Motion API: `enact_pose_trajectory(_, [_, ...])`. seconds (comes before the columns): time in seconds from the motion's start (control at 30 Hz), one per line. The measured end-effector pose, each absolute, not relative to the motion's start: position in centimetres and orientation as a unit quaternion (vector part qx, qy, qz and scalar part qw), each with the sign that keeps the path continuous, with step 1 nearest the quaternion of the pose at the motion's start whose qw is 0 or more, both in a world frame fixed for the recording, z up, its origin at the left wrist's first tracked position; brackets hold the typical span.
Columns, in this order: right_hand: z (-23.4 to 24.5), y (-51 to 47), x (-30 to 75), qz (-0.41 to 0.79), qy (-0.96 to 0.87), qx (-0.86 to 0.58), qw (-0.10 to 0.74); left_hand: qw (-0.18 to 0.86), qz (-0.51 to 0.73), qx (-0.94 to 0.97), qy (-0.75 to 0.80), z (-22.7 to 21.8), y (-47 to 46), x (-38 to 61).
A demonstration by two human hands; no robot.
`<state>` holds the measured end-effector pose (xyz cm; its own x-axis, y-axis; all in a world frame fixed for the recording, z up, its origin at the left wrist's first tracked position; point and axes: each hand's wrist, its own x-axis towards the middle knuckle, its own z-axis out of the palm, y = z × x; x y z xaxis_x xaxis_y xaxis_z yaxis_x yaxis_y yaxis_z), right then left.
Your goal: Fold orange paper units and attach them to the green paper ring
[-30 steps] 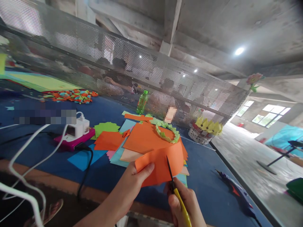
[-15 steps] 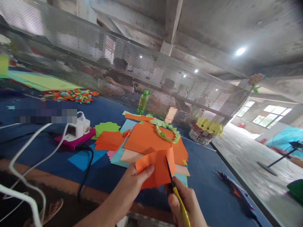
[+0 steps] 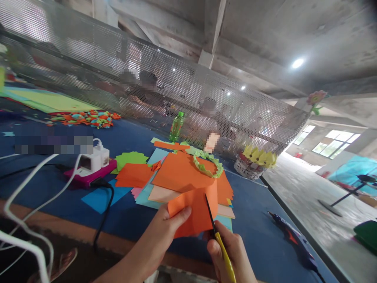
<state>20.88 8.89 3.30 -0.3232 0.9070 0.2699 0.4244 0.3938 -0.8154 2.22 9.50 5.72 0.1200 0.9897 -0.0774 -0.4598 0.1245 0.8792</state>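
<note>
One blue surface [image 3: 259, 220] carries a pile of coloured paper [image 3: 179, 173]; just in front of that pile the left hand [image 3: 165, 230] pinches an orange sheet [image 3: 194, 212] under its thumb, and the right hand [image 3: 239, 252] is closed round yellow-handled scissors [image 3: 218, 237], blades against the sheet.

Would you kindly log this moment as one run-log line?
left hand: pinches orange paper | right hand: holds yellow-handled scissors, blade at paper edge | beneath: paper stack on blue table
</note>
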Motion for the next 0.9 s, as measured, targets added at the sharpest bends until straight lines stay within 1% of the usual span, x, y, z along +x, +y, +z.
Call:
enact_pose_trajectory(0.2, [3.53,9.04,21.14,0.318,-0.759,-0.446,0.352,0.659,0.542,0.361,0.375,5.59,9.37,2.15])
enact_pose_trajectory(0.6, [3.18,9.09,21.11,0.312,-0.756,-0.441,0.369,0.672,0.536,0.354,0.369,6.07,9.14,2.09])
enact_pose_trajectory(0.8, [2.84,8.94,20.96,0.369,-0.717,-0.448,0.385,0.704,0.529,0.325,0.345,6.12,8.89,1.91])
enact_pose_trajectory(0.9, [2.98,9.07,20.91,0.359,-0.723,-0.450,0.383,0.708,0.529,0.322,0.339,6.22,8.85,1.91])
